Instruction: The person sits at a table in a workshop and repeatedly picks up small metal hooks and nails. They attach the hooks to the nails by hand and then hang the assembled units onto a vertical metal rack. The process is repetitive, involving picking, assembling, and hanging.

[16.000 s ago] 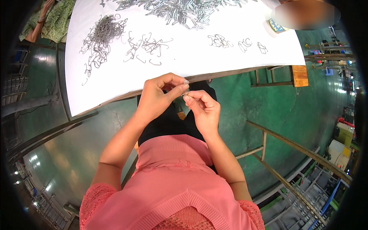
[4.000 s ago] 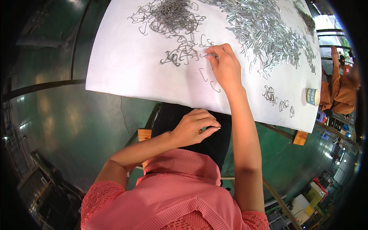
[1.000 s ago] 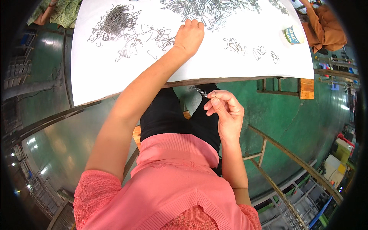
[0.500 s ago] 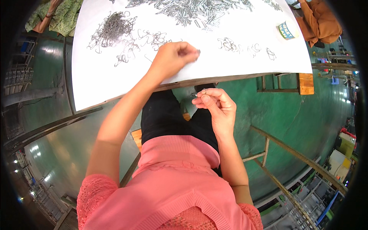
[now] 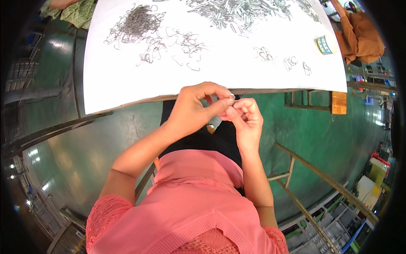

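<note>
My left hand [image 5: 198,103] and my right hand [image 5: 247,116] meet fingertip to fingertip just off the table's near edge, above my lap. Both are closed in a pinch. A tiny shiny metal piece [image 5: 232,96] shows between the fingertips; its shape is mostly hidden by the fingers. Beyond them, bent wire hooks [image 5: 186,41] lie loose on the white table top [image 5: 139,86], beside a dense dark heap of wire hooks [image 5: 137,23]. Farther back spreads a pile of short, narrow metal pieces [image 5: 239,15].
Small clusters of wire pieces [image 5: 264,55] lie on the right side of the table, near a white, blue and green tub [image 5: 325,45]. A person in brown clothing [image 5: 366,36] sits at the far right, another in green patterned clothing [image 5: 78,13] at the far left. A wooden stool [image 5: 338,103] stands right.
My left hand has come back from over the table to meet my right hand. My right hand stays near the same spot. The view has shifted slightly.
</note>
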Demonstrator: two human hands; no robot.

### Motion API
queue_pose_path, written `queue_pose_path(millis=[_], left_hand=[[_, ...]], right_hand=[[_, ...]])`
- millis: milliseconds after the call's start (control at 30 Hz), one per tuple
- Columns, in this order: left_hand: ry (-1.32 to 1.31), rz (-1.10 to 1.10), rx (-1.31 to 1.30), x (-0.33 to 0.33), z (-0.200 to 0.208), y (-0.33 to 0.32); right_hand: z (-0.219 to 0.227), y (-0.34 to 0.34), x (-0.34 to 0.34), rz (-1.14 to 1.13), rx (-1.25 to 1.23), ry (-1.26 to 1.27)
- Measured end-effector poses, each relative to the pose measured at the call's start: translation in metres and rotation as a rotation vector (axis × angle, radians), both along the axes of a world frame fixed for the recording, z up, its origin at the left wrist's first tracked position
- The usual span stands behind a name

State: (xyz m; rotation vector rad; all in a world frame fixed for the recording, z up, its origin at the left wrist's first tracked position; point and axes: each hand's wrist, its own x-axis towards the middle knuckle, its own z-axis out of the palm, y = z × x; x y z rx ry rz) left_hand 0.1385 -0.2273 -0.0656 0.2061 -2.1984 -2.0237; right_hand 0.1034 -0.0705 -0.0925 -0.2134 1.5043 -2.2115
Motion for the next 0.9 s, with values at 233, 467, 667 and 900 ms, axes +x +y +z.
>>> queue_pose_path(millis=[233, 467, 667, 900], left_hand=[[0.219, 0.058, -0.139, 0.011, -0.017, -0.005], [0.226, -0.001, -0.12, 0.022, -0.061, -0.014], [0.261, -0.01, -0.078, 0.023, -0.1, -0.019], [0.251, 0.024, -0.03, 0.021, -0.107, -0.023]], right_hand=[[-0.003, 0.0, 0.003, 0.006, 0.174, 0.07], [0.01, -0.022, -0.05, 0.02, 0.488, 0.191], [-0.004, -0.128, -0.084, 0.377, 0.671, 0.747], [-0.031, -0.205, -0.088, 0.513, 0.932, 1.176]])
